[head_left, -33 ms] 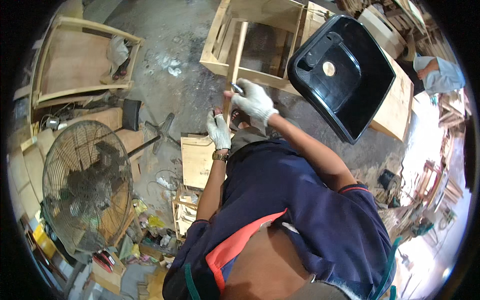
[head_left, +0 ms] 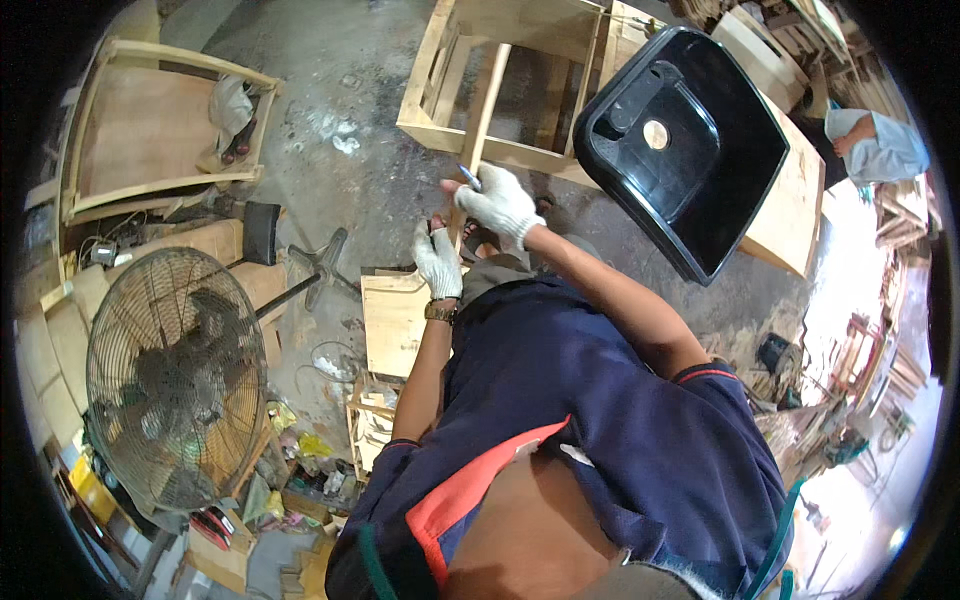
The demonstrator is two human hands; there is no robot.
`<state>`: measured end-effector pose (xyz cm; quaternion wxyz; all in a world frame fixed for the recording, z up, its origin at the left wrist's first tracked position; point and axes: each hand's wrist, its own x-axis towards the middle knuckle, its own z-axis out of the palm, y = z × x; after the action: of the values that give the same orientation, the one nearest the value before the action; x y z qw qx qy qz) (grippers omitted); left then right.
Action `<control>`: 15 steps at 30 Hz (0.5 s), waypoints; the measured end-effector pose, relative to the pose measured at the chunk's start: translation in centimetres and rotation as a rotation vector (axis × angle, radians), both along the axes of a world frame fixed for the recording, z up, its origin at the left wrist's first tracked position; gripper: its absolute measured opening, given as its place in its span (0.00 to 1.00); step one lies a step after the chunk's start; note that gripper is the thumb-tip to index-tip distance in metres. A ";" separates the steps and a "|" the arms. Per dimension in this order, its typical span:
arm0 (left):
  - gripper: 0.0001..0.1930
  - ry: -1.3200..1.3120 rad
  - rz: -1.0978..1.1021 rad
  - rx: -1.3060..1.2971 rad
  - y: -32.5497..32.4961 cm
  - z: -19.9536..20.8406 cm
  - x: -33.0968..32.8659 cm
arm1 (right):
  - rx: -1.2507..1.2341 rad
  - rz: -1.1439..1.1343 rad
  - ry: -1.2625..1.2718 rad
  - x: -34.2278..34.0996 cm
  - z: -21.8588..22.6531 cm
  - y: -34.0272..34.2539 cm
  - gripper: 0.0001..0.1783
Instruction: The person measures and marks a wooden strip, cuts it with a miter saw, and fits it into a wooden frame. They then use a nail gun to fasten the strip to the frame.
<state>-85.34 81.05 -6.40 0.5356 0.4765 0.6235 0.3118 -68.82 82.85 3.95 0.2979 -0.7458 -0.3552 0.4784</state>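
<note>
A long, narrow wooden strip (head_left: pixel 490 100) points away from my body, its far end above an open wooden frame (head_left: pixel 440 132). My left hand (head_left: pixel 438 262), in a white glove with bare fingertips, grips the strip's near end. Farther along, my right hand (head_left: pixel 498 208), gloved the same way, pinches a slim pen (head_left: pixel 469 177) against the strip. The pen slants up and left; whether its tip touches the wood I cannot tell. A watch (head_left: pixel 440 312) is on my left wrist.
A large black plastic tub (head_left: pixel 740 160) leans over a wooden box (head_left: pixel 790 215) at right. Left stand a caged fan (head_left: pixel 170 380) and a wooden frame with a panel (head_left: pixel 150 120). A pale board (head_left: pixel 392 325) is beside my left forearm. At far right another person's hand (head_left: pixel 858 135) shows.
The strip's far end has swung slightly right. My right hand has come a little nearer, and the pen now tilts up and left. My left hand has hardly moved.
</note>
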 end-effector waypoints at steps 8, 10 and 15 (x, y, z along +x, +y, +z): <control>0.17 -0.078 -0.072 0.157 8.6 2.0 1.4 | 0.248 0.135 -0.334 1.8 -5.7 4.6 0.18; 0.17 -0.331 0.036 0.212 11.4 4.0 1.4 | 0.339 0.164 -0.418 2.7 -4.1 6.3 0.15; 0.17 0.548 -0.646 1.028 15.8 14.0 4.5 | 0.291 0.549 -0.608 6.5 -8.7 9.8 0.09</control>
<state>-80.82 96.89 7.59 0.1287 0.8961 0.3349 0.2611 -62.34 92.61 -4.80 0.1438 -0.6808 -0.6756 0.2436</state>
